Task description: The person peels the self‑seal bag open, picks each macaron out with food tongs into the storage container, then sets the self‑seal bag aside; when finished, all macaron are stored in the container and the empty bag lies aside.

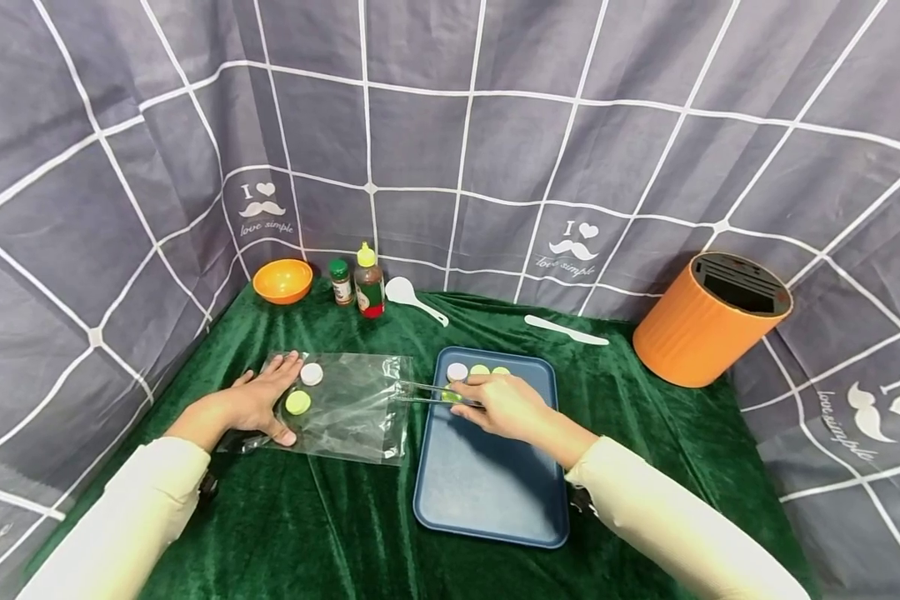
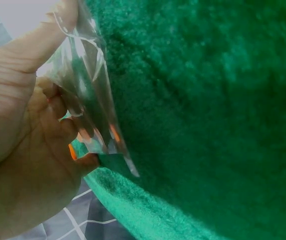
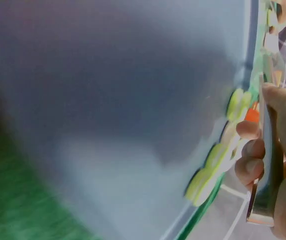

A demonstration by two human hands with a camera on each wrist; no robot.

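Note:
A clear plastic bag (image 1: 352,417) lies flat on the green cloth. My left hand (image 1: 258,404) rests on its left end with fingers and thumb spread. Beside that thumb and index finger, a white macaron (image 1: 311,374) and a yellow-green macaron (image 1: 297,402) sit within the bag's outline. Metal tongs (image 3: 268,170) are gripped in my right hand (image 1: 506,404), over the upper part of a blue tray (image 1: 487,492). Their tips point left and overlap the bag's right edge. On the tray are a pale macaron (image 1: 457,372) and several yellow-green macarons (image 1: 479,370), one partly behind the tongs.
Along the back stand an orange bowl (image 1: 282,282), a green-capped spice jar (image 1: 341,283) and a sauce bottle (image 1: 369,287). A white spoon (image 1: 403,292) and a white knife (image 1: 566,330) lie nearby. At the right leans an orange knife block (image 1: 701,325). Grey checked curtain surrounds the table.

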